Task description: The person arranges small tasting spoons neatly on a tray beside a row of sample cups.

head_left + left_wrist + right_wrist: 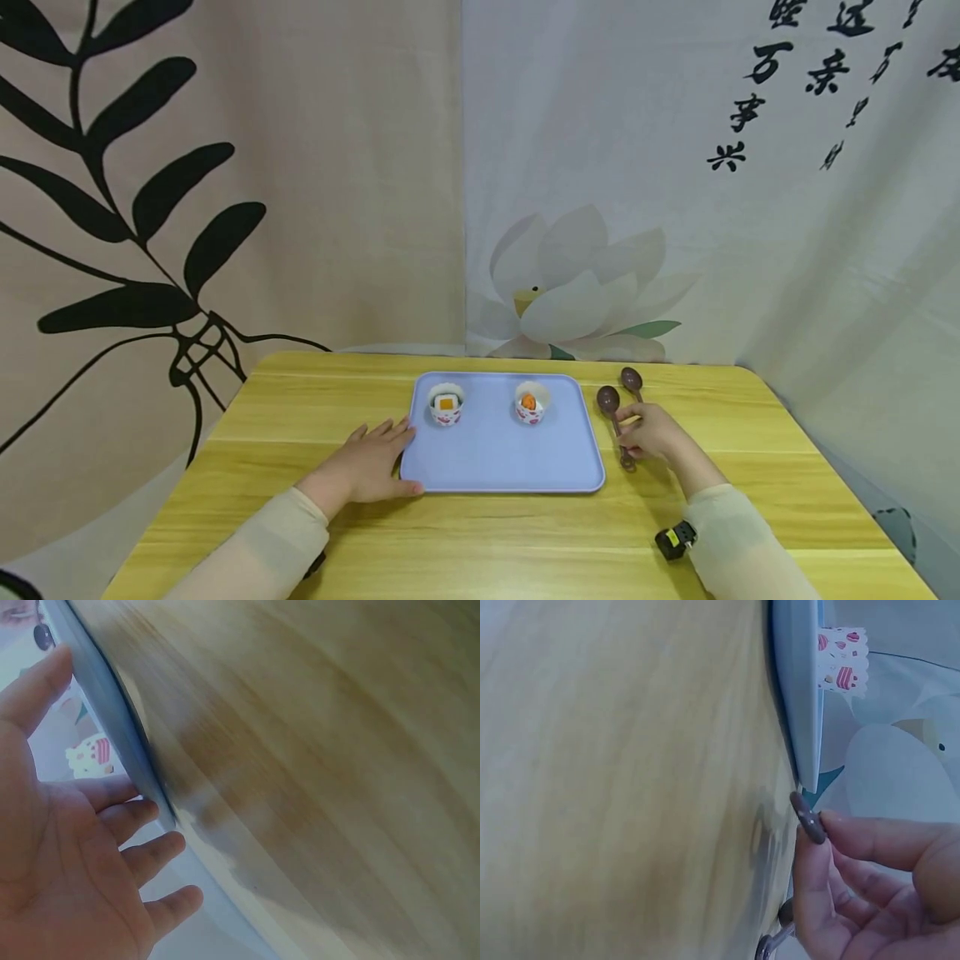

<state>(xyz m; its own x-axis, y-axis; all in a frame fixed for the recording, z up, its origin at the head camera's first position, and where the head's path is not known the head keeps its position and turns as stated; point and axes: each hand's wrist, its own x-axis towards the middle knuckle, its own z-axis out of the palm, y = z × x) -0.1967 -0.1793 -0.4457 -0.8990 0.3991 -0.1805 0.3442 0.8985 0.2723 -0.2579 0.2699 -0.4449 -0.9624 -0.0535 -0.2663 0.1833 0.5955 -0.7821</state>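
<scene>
A light blue tray (pixel 501 454) lies on the table, holding a paper cup with a white and orange piece (pixel 446 403) at left and one with an orange piece (pixel 529 403) at right. My left hand (pixel 367 467) rests at the tray's left edge, fingers spread, thumb at the near corner. Right of the tray, my right hand (pixel 654 432) pinches the handle of a brown spoon (pixel 608 400) between thumb and fingers; the handle end (pixel 808 819) shows in the right wrist view. A second brown spoon (pixel 632 380) lies just behind that hand.
The wooden table (pixel 465 542) reaches back to a hanging curtain (pixel 360 183) printed with dark leaves, a pale flower and black characters. A small black device (pixel 676 540) is at the right sleeve's cuff.
</scene>
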